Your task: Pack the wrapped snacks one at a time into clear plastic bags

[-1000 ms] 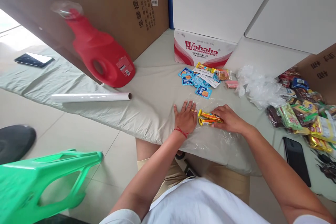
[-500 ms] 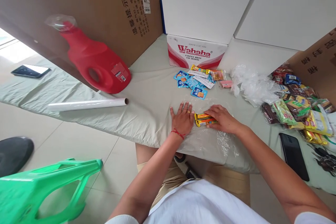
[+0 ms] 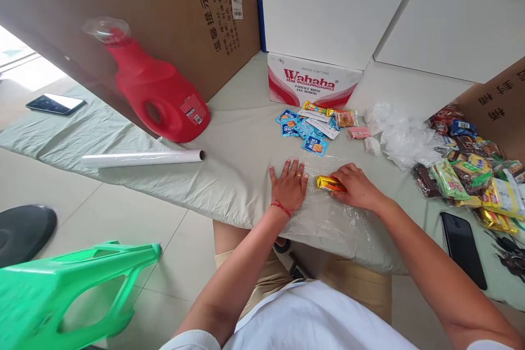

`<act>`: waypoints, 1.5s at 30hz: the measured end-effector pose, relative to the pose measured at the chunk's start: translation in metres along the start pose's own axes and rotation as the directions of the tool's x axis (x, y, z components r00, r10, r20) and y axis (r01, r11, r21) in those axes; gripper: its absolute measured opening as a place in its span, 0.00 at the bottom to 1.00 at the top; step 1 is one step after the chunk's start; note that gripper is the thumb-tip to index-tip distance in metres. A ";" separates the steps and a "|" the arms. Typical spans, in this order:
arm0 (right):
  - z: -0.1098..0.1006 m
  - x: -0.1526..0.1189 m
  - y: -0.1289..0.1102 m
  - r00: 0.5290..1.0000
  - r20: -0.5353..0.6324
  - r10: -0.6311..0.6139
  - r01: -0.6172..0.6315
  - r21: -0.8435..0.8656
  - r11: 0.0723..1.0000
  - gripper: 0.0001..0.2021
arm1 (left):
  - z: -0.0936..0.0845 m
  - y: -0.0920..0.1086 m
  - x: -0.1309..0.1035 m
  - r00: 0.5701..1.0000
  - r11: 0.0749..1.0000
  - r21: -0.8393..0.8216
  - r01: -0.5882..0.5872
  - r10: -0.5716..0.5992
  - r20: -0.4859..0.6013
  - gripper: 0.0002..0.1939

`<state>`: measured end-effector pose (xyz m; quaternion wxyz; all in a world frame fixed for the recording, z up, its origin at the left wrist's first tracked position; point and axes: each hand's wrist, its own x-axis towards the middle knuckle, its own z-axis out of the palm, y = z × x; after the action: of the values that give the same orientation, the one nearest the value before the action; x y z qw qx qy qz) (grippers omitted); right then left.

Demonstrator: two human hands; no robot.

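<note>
My left hand lies flat on the cloth with its fingers spread, at the left side of a sheet of clear plastic wrap. Between the thumb and fingers of my right hand is a yellow-and-orange snack packet, resting low over the wrap. The packet's right end is hidden by my fingers. Beyond both hands sits a small pile of blue snack sachets, with a yellow packet and a pink packet beside it.
Crumpled clear plastic and a heap of packaged snacks lie to the right, near a black phone and keys. Leftward are a white roll, a red jug and another phone. A Wahaha carton stands behind.
My right hand has drawn the yellow-and-orange packet slightly away from my left hand and turned it, so it looks narrower. My left hand stays flat on the cloth. The view shifted a little.
</note>
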<state>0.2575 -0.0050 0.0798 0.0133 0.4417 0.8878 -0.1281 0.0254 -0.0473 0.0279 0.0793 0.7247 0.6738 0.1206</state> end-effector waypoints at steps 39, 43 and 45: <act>-0.060 0.290 0.058 0.897 -0.207 0.391 -0.425 -0.152 0.893 0.17 | -0.003 -0.008 0.000 0.999 0.998 -0.067 0.008 -0.005 0.043 0.29; -0.053 0.287 0.056 0.898 -0.224 0.378 -0.408 -0.108 0.907 0.19 | -0.003 -0.008 0.000 0.999 0.998 -0.058 0.006 -0.004 0.042 0.29; -0.058 0.274 0.053 0.903 -0.252 0.349 -0.378 -0.075 0.923 0.19 | -0.003 -0.008 0.000 0.999 0.999 -0.052 0.008 -0.006 0.037 0.29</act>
<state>0.1377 0.2533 0.0865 -0.0405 0.6101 0.7911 -0.0161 0.0170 -0.0472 0.0286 0.1110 0.7221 0.6713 0.1248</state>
